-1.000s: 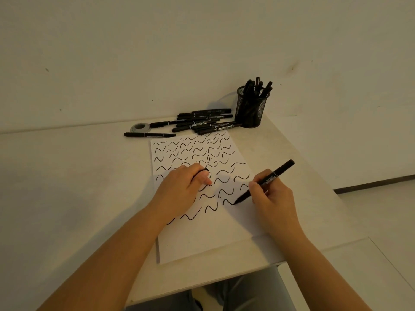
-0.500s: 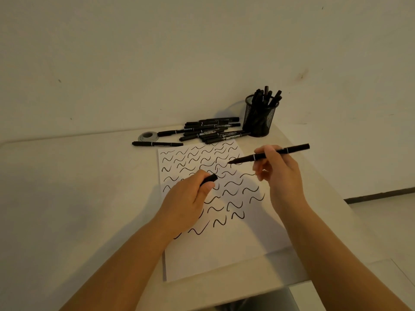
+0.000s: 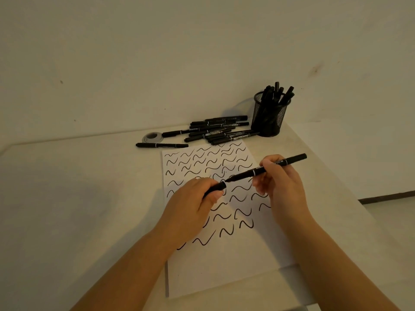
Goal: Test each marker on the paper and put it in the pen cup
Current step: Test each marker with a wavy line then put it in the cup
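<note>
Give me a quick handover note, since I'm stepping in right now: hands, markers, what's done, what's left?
Right hand holds the uncapped marker, tip aimed at the cap in the left hand's grip, above the paper.
Done: many squiggles drawn; several markers stand in the pen cup.
Left: cap this marker, put it in the cup, then test the pile of markers lying beside the cup.
</note>
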The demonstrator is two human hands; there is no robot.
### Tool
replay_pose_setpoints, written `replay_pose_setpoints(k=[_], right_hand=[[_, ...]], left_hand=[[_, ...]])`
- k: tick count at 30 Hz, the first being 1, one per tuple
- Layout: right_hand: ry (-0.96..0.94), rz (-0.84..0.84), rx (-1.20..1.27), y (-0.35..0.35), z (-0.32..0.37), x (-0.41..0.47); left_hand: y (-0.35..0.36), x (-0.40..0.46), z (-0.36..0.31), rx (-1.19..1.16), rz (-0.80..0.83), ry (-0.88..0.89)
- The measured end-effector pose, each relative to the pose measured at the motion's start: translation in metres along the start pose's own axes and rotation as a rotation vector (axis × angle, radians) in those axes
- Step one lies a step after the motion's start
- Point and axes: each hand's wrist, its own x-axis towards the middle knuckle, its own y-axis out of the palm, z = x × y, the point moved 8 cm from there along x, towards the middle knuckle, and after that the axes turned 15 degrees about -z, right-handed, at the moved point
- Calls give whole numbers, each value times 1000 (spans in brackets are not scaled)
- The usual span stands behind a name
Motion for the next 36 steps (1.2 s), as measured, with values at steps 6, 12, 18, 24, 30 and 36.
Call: replay_pose_setpoints(k=[6,12,18,24,30,36], right_hand=[[-28,20,-28,2,2,-2],[-23,31,-53,3,0,-4],[-60,187,-171,17,0,-13],[-43,302,-202,27,-5,-22],[-27,429,-129,32,-7,-24],[-13,418,-139,31,-10,-22]], left_hand=[[2,-1,-1,15,4,-6],[0,-1,-1,5,1,-20],[0,-2,-6,-12,5,-13],[1,-6,-9,-117,37,-77],[3,-5,-9,-198,69,-124],[6,-1,-5,-214,97,-164]])
